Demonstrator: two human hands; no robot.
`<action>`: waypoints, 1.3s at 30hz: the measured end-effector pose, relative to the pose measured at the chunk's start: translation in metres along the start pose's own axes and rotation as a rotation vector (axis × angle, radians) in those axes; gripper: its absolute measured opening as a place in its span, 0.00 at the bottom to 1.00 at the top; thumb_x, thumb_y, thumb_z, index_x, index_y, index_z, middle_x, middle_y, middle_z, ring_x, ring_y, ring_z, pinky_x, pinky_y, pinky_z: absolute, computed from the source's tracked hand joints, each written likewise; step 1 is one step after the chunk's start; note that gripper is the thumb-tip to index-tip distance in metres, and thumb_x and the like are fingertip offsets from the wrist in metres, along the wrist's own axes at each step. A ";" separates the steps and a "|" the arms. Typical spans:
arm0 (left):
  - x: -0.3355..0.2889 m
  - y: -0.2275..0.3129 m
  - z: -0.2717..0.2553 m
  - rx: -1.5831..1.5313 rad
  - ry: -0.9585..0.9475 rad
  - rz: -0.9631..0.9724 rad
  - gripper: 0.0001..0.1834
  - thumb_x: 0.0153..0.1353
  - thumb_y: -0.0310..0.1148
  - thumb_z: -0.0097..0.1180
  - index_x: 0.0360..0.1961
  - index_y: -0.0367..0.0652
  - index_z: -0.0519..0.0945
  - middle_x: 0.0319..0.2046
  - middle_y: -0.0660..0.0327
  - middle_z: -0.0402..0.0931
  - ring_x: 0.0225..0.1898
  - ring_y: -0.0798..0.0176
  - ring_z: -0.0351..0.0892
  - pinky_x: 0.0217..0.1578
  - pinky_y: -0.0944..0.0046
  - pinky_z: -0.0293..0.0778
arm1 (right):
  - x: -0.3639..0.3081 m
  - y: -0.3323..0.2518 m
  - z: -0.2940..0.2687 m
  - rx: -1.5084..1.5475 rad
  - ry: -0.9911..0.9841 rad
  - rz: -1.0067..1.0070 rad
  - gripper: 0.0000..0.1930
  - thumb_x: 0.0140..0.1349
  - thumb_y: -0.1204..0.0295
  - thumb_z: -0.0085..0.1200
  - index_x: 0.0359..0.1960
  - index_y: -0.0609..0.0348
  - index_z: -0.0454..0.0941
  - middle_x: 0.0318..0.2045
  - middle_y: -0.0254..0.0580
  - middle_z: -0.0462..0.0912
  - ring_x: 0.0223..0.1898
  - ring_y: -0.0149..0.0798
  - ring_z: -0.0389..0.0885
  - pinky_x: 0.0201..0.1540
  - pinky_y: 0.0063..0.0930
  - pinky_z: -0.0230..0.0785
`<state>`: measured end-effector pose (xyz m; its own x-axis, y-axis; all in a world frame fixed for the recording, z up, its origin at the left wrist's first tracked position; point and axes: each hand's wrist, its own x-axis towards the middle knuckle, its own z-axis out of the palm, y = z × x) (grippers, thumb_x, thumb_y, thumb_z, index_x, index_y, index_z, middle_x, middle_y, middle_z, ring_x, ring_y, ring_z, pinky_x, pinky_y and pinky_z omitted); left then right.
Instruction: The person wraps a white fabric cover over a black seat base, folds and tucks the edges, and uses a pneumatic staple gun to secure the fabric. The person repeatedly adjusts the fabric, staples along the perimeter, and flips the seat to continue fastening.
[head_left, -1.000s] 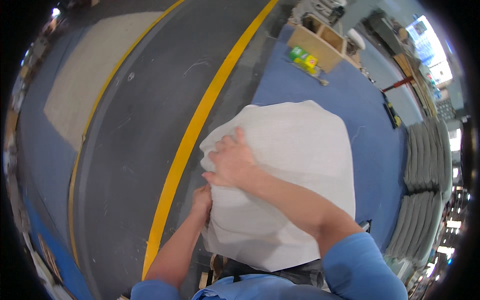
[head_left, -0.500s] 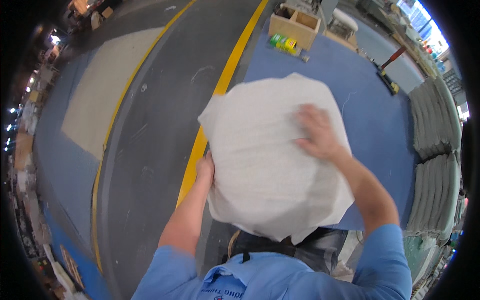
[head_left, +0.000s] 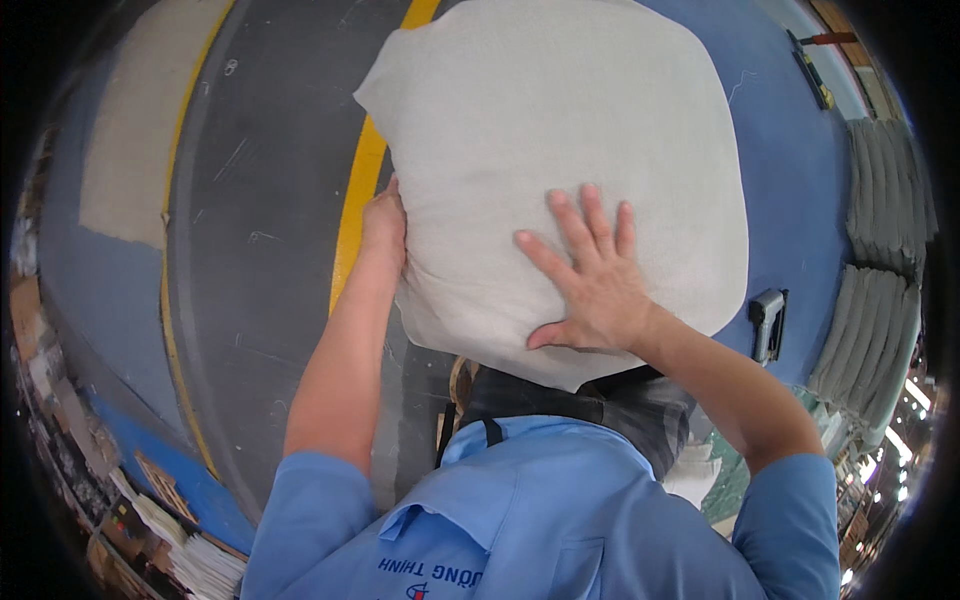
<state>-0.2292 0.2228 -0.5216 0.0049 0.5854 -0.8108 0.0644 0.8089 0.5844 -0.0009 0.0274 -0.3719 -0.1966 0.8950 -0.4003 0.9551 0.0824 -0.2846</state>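
A large piece of light beige fabric point(head_left: 560, 110) lies smooth over a broad, rounded, cushion-like shape in front of me. What it covers is hidden. My left hand point(head_left: 384, 228) is closed on the fabric's left edge, its fingertips tucked out of sight beneath it, and small creases run from there. On the lower middle of the fabric, my right hand point(head_left: 603, 295) rests flat, palm down with fingers spread, holding nothing. The fabric's lower edge hangs loose near my lap, and one corner sticks out at the upper left.
A blue tabletop point(head_left: 790, 200) extends to the right, with a staple gun point(head_left: 768, 322) near its front. Another tool point(head_left: 815, 75) lies farther back. Stacks of folded grey-green cloth point(head_left: 868, 330) line the right side. Yellow lines point(head_left: 360, 205) mark the grey floor at left.
My right hand has moved from the upper right of the fabric toward its lower middle, fingers now spread. The left hand still holds the left edge. The view has tilted down, revealing the staple gun.
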 end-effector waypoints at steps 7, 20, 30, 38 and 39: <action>-0.006 0.001 0.001 -0.118 -0.089 -0.017 0.31 0.83 0.48 0.48 0.68 0.28 0.77 0.64 0.48 0.82 0.61 0.52 0.82 0.60 0.56 0.76 | 0.032 -0.033 0.005 0.021 0.010 -0.035 0.65 0.46 0.30 0.73 0.85 0.31 0.53 0.85 0.62 0.33 0.83 0.77 0.21 0.73 0.92 0.29; 0.050 -0.022 -0.021 0.184 0.093 0.175 0.32 0.79 0.52 0.51 0.55 0.25 0.84 0.50 0.40 0.87 0.52 0.45 0.86 0.54 0.49 0.77 | 0.076 -0.106 0.038 -0.137 0.260 -0.193 0.50 0.64 0.41 0.64 0.82 0.52 0.61 0.84 0.58 0.50 0.84 0.66 0.40 0.77 0.81 0.39; 0.016 -0.007 -0.004 0.257 0.287 0.323 0.29 0.78 0.49 0.54 0.39 0.28 0.89 0.38 0.40 0.89 0.43 0.42 0.88 0.49 0.49 0.77 | -0.011 0.108 -0.063 -0.288 0.442 -0.005 0.54 0.66 0.30 0.54 0.85 0.50 0.55 0.85 0.54 0.50 0.86 0.60 0.38 0.80 0.77 0.22; -0.008 0.002 0.000 0.007 0.268 0.172 0.27 0.78 0.46 0.56 0.40 0.27 0.89 0.37 0.47 0.89 0.41 0.55 0.87 0.48 0.56 0.78 | 0.028 0.098 -0.017 -0.224 0.294 -0.028 0.62 0.66 0.25 0.45 0.84 0.68 0.48 0.84 0.73 0.39 0.84 0.74 0.31 0.78 0.80 0.26; -0.010 0.003 0.000 -0.055 0.257 0.147 0.27 0.79 0.46 0.56 0.41 0.26 0.89 0.37 0.48 0.90 0.41 0.57 0.87 0.47 0.57 0.78 | 0.048 0.070 -0.018 -0.207 0.267 -0.058 0.62 0.66 0.25 0.46 0.83 0.69 0.49 0.83 0.74 0.39 0.84 0.75 0.31 0.78 0.81 0.27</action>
<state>-0.2291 0.2198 -0.5115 -0.2430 0.6857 -0.6861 0.0272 0.7119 0.7018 0.0608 0.0841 -0.3955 -0.2131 0.9671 -0.1392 0.9742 0.1993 -0.1062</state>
